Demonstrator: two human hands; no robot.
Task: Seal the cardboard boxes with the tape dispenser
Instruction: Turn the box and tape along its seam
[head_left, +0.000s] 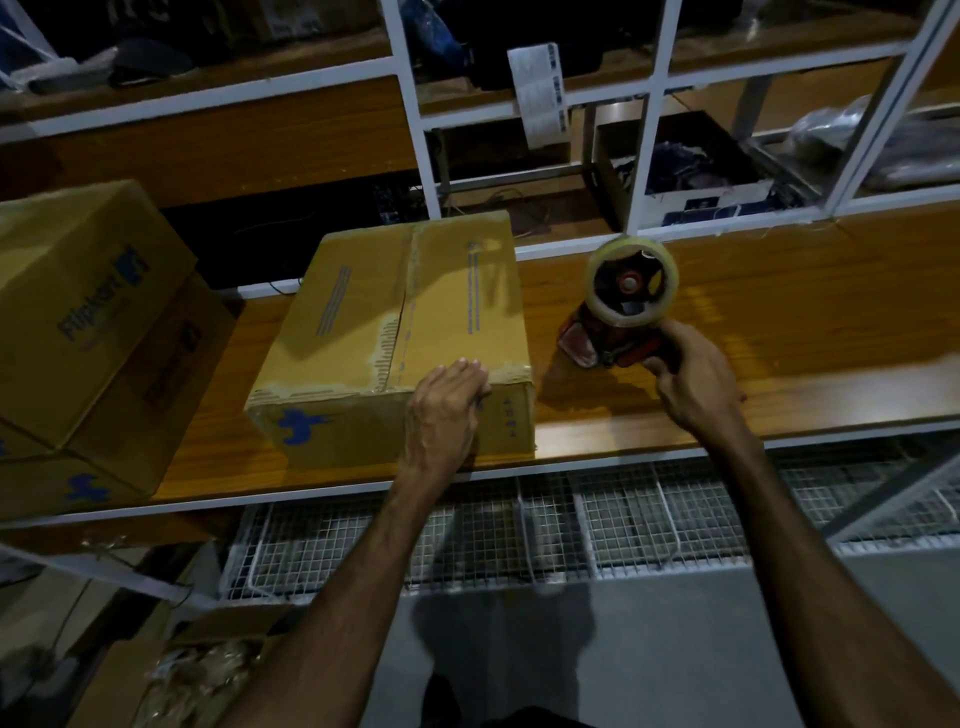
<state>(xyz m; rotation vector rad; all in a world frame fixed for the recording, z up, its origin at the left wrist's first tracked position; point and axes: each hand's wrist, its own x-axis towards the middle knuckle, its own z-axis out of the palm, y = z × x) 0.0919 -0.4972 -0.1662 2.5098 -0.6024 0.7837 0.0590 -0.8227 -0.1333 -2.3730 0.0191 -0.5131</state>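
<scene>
Two stacked cartons (88, 332) at the left are cut off by the frame edge, their print blurred. The wooden desk (779, 322) carries a closed cardboard box (395, 322) with a taped centre seam, close to the near edge. Bare desk lies to its right. The left hand (447, 410) rests flat-fingered on the box's near top edge. The right hand (691, 374) grips the handle of the red tape dispenser (618, 312) with its clear roll, hiding the handle.
</scene>
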